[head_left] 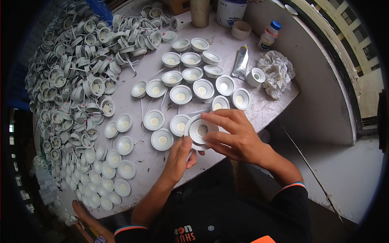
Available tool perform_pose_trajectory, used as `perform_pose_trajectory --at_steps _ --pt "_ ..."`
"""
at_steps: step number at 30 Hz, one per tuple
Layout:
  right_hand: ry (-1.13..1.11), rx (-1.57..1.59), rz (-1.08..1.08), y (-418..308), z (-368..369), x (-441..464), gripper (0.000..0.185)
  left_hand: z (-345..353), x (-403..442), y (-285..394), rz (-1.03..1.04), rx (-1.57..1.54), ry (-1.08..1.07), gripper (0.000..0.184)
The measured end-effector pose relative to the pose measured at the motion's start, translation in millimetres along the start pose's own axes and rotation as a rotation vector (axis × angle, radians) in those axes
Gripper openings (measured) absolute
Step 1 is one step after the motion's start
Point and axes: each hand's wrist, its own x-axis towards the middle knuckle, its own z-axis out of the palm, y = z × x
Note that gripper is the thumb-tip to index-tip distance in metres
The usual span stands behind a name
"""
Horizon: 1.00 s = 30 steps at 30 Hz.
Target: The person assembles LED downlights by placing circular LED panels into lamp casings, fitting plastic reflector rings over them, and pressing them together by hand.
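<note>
Lamp: we hold one round white light (pixel 201 129) between both grips, its open face turned up toward us, above the table (pixel 221 38).
Left grip: our left hand (pixel 177 160) is clamped on the lamp's near-left rim, thumb on top.
Right grip: our right hand (pixel 240 135) is closed on the far and right sides of the same lamp, fingertips touching its rim.
Rows: beyond our grips, and just left of them, similar lamps (pixel 181 94) sit face up, dotted yellowish discs at their centres.
Plain faces: farther left of our left grip, white round covers (pixel 108 170) crowd together.
Heap: well beyond these, wired housings (pixel 96 87) pile up along the table.
Supplies: beyond our right grip lie a silver tube (pixel 242 62), a small white cup (pixel 255 76) and crumpled white paper (pixel 277 73); farther out stands a blue-capped bottle (pixel 268 36).
</note>
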Motion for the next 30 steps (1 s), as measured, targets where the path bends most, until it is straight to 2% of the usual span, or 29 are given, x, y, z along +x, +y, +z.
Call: perform_pose_trajectory --at_steps 4,8,10,11,14,18,20,22,27,30 --pt "-0.075 0.114 -0.004 -2 4 0 0.023 4 -6 6 -0.046 0.034 0.027 0.052" --pt "-0.03 0.228 0.005 -4 7 -4 0.025 6 -8 5 -0.062 0.034 0.017 0.047" --pt "0.091 0.463 0.15 -6 6 -7 0.028 9 -8 11 -0.043 0.024 0.038 0.047" --pt "0.089 0.464 0.15 -6 6 -7 0.028 9 -8 11 -0.043 0.022 0.04 0.047" --pt "0.111 0.574 0.472 -11 7 -7 0.04 10 -10 7 -0.055 0.05 0.039 0.043" --pt "-0.049 0.588 0.564 -12 9 -10 0.037 11 -11 2 -0.03 0.154 0.045 0.038" --pt "-0.038 0.578 0.588 -14 10 -11 0.036 12 -10 2 -0.016 0.183 0.065 0.036" --pt "-0.025 0.567 0.61 -16 12 -13 0.036 15 -8 -1 0.15 0.194 0.098 0.034" --pt "0.17 0.591 0.481 -13 30 -21 0.035 17 -6 3 0.112 0.298 0.151 0.03" --pt "0.17 0.582 0.475 -17 32 -22 0.036 17 -5 -3 0.117 0.357 0.175 0.029"
